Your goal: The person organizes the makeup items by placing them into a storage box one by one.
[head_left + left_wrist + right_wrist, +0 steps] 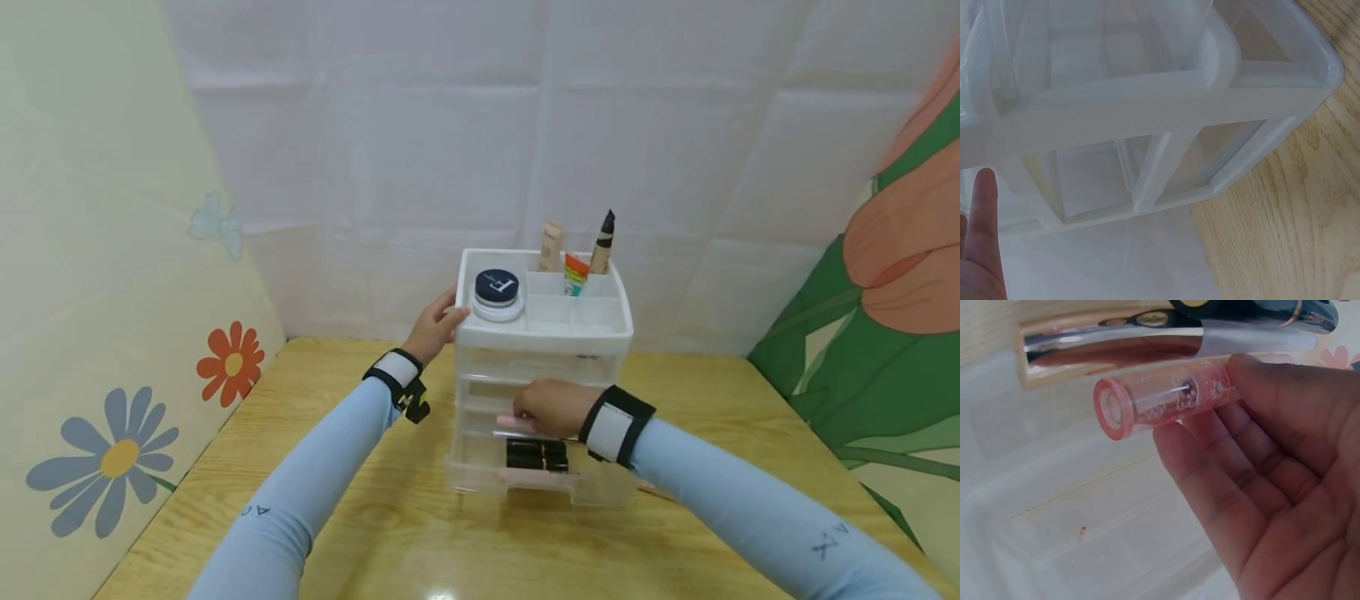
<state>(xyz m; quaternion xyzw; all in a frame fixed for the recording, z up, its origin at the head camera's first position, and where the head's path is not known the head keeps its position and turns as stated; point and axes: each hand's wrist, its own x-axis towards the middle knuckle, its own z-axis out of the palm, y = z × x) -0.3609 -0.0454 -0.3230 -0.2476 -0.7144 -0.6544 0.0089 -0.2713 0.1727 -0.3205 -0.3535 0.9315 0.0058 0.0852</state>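
A white drawer organizer (pixel 543 342) with translucent drawers stands on the table. My left hand (pixel 435 327) rests against its upper left side, thumb at the front corner. One straight finger (pixel 984 206) touches the white frame in the left wrist view. My right hand (pixel 558 407) is at the front, above the pulled-out bottom drawer (pixel 480 475). Between thumb and fingers it pinches a clear pink lip gloss tube (pixel 1166 400). Several black cosmetic tubes (pixel 536 455) lie in that drawer. A shiny rose-gold tube (pixel 1110 353) is beside the pink one in the right wrist view.
On the organizer's top are a dark-lidded jar (pixel 497 286), a beige tube (pixel 551 246), an orange-and-green small tube (pixel 575 275) and a black-tipped beige tube (pixel 603 242). A white cloth (pixel 420 167) hangs behind the wooden table (pixel 360 517).
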